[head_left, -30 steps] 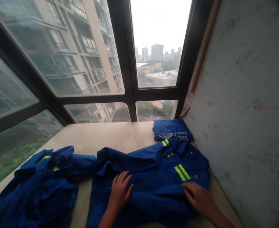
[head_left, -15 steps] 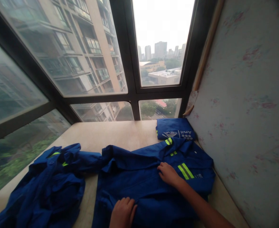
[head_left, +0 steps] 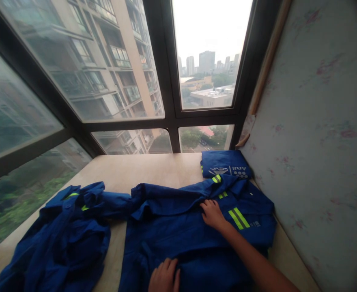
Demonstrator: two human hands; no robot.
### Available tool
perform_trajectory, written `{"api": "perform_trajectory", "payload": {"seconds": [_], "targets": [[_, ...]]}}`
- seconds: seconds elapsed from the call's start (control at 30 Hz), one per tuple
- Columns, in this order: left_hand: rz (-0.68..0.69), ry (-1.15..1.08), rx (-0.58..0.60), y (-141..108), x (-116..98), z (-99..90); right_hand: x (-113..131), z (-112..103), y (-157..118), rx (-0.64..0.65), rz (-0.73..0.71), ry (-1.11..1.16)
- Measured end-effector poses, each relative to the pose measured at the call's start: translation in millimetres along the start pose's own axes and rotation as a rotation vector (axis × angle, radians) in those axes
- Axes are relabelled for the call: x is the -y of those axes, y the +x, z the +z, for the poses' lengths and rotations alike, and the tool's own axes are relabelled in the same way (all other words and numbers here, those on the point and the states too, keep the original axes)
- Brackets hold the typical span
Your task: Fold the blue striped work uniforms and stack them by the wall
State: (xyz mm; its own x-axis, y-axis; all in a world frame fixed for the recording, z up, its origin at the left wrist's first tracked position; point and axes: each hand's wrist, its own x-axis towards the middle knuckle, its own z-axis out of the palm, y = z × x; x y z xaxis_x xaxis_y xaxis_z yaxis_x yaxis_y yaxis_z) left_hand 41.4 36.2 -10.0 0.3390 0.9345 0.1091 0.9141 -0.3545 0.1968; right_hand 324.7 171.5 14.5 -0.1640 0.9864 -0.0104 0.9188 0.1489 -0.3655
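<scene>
A blue work jacket (head_left: 184, 231) with yellow-green and grey reflective strips lies spread before me, its sleeve (head_left: 169, 198) laid along the far side. My right hand (head_left: 213, 214) rests on the jacket by that sleeve, palm down, fingers extended and slightly bent. Nearer the bottom edge, my left hand (head_left: 165, 275) lies on the lower part of the jacket, beside a raised fold. Its fingers lie over the cloth, and the wrist is cut off by the frame.
Another blue garment (head_left: 63, 239) lies crumpled at left. A folded blue garment (head_left: 225, 164) with white printing sits at the back right. Both are on the pale tabletop (head_left: 148, 168). Dark-framed windows (head_left: 170, 93) stand behind, and a flowered wall (head_left: 321, 134) rises at right.
My right hand has slid slightly up and left over the jacket towards the sleeve. My left hand has shifted a little right and down, and the cloth near it has bunched.
</scene>
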Motion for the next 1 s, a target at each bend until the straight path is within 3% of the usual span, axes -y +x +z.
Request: {"api": "perform_trajectory", "payload": {"seconds": [0.13,0.27,0.5,0.6,0.73,0.83,1.0], "targets": [[-0.006,-0.137,0.083,30.2,-5.6,-18.1,-3.0,-6.1,-11.1,0.018,-0.034,-0.048],[0.019,-0.178,0.081,63.5,-22.8,-27.9,-0.1,-15.4,-21.4,0.041,-0.108,-0.067],[0.157,-0.098,0.038,111.5,-80.4,-19.7,-7.2,-1.5,-63.6,0.025,-0.136,0.002],[0.213,-0.160,0.099,128.5,-104.2,-15.5,-16.5,3.1,-70.7,0.010,-0.147,0.151],[0.222,-0.233,0.256,137.7,-120.6,-6.6,-43.8,-12.1,-59.9,-0.065,0.009,0.153],[0.214,-0.209,0.254,139.2,-125.3,0.4,-78.9,-33.4,-39.2,-0.106,0.180,0.068],[0.194,-0.181,0.299,150.6,-137.1,5.2,-137.3,-59.5,0.6,-0.106,0.311,0.051]]}}
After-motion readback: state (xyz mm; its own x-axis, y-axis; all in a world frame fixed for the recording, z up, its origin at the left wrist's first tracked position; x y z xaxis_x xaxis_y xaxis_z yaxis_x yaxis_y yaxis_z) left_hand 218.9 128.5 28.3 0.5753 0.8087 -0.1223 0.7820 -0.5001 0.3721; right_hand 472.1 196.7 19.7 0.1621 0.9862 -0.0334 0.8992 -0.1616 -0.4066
